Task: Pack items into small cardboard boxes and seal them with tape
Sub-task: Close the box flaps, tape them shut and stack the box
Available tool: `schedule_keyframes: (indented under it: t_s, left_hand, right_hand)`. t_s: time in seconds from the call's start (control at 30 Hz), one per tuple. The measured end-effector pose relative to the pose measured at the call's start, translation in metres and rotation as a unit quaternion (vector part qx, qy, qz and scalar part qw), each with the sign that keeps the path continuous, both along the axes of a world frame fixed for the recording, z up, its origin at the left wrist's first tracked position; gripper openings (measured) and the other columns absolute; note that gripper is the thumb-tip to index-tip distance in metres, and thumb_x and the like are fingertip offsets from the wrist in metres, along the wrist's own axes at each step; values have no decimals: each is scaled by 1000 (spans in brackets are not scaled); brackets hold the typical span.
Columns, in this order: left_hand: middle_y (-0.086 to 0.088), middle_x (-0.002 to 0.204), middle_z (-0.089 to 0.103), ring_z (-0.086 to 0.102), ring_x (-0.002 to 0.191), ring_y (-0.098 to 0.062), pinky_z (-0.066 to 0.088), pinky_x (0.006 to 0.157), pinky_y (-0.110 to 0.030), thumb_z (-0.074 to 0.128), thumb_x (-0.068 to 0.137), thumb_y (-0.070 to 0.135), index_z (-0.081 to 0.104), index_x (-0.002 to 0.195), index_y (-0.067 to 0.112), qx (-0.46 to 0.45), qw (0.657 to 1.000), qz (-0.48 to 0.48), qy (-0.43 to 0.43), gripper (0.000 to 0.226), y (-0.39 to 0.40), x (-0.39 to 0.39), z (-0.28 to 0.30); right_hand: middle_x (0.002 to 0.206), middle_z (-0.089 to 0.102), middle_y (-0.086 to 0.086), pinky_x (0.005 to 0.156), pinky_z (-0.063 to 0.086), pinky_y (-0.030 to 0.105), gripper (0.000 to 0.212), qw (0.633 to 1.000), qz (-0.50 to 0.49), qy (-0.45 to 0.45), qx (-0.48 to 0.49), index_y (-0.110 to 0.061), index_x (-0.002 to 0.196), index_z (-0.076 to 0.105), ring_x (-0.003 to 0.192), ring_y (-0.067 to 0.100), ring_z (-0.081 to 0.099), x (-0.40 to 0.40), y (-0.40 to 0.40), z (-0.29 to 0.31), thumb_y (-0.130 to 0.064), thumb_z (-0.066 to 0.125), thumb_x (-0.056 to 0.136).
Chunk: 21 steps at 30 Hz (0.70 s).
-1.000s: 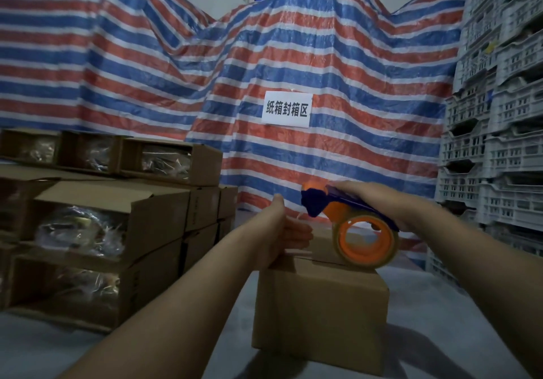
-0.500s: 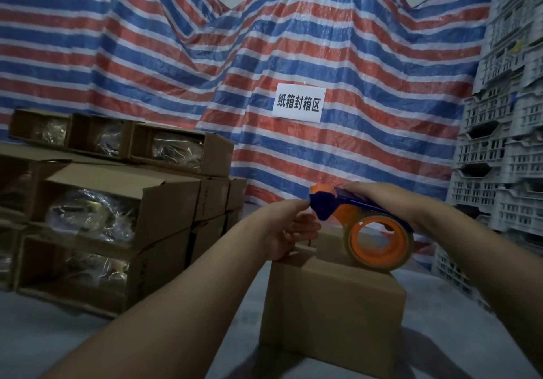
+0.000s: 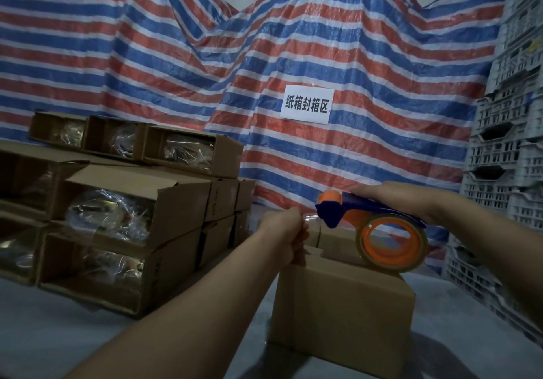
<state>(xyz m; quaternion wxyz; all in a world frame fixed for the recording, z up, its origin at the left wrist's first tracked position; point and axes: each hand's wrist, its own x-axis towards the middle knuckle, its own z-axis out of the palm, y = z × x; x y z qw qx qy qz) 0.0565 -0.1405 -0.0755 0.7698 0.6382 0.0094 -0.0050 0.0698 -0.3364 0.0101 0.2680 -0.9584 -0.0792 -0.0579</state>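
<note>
A closed box (image 3: pixel 342 317) stands at lower centre of the frame on the table (image 3: pixel 58 320). On its top rests a tape dispenser (image 3: pixel 379 231), the right hand (image 3: pixel 402 199) over it, the left hand (image 3: pixel 285 228) just left of it, apparently pinching the tape end. A stack of open boxes (image 3: pixel 123 214) fills the left. A tarp (image 3: pixel 205 55) hangs behind, a paper sign (image 3: pixel 307 104) on it at centre. Crates (image 3: pixel 508 158) stand stacked along the right edge.

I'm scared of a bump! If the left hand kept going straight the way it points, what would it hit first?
Probably the tape dispenser. The left hand points forward and slightly right, pinching clear tape just before its blue nose. Depth is unclear; beyond hangs the striped tarp.
</note>
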Motion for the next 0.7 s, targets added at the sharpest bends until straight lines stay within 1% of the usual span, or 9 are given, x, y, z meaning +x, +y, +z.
schedule_keyframes:
  t_s: [0.13,0.23,0.27,0.33,0.4,0.47,0.53,0.6,0.7]
  left_hand:
    - [-6,71,50,50,61,-18,50,54,-31,46,101,19,56,92,8,-84,995,54,10,18,-2,4,-6]
    - [-12,80,51,54,64,-19,61,78,-39,42,103,14,47,86,8,-165,982,91,14,19,-2,4,-7]
    - [-13,81,51,55,64,-20,60,82,-41,43,102,13,48,87,7,-180,979,96,15,18,-1,4,-7]
    - [-13,81,50,53,65,-20,60,82,-42,44,101,10,54,106,1,-206,975,86,16,14,0,5,-8]
    - [-12,81,51,55,67,-20,60,79,-40,48,99,7,54,119,1,-211,975,70,13,22,6,7,-11]
    - [-12,91,63,63,76,-22,58,68,-32,55,97,14,57,117,2,-132,987,87,-9,23,14,14,-20]
    - [-7,85,60,55,64,-17,42,51,-24,54,97,23,60,98,2,15,992,112,-55,21,24,17,-34]
    - [-7,76,47,38,55,-16,30,50,-25,50,96,21,52,84,9,104,985,116,-79,17,32,18,-46]
    - [-7,71,39,31,51,-16,25,50,-26,48,95,19,47,81,12,152,979,104,-85,16,39,16,-55]
  right_hand:
    - [66,69,0,66,48,23,51,999,-9,28,-23,-14,93,68,52,6,59,-3,-3,7,-56,40,103]
    - [55,61,-3,52,47,18,45,997,-4,81,-12,-16,82,62,44,5,53,-12,-4,11,-47,40,106]
    - [55,59,-4,53,47,19,44,996,-1,91,-11,-16,81,61,44,5,51,-14,-4,10,-45,40,106]
    - [57,61,-4,64,46,23,44,996,-11,82,-37,-17,83,64,46,5,53,-14,0,6,-46,40,106]
    - [64,65,-2,72,45,26,43,995,-31,51,-79,-17,94,68,52,5,57,-11,6,3,-49,41,105]
    - [68,67,-2,73,44,26,43,991,-43,32,-120,-18,100,68,57,6,59,-9,11,3,-52,42,104]
    - [68,68,-3,72,44,25,44,988,-56,26,-142,-20,97,68,61,6,61,-8,16,3,-55,43,102]
    - [58,66,-8,69,43,25,43,984,-60,27,-163,-24,89,67,54,3,61,-7,20,3,-58,44,101]
    - [50,64,-12,65,40,24,41,981,-53,35,-182,-27,84,64,43,-2,58,-3,27,1,-59,45,100]
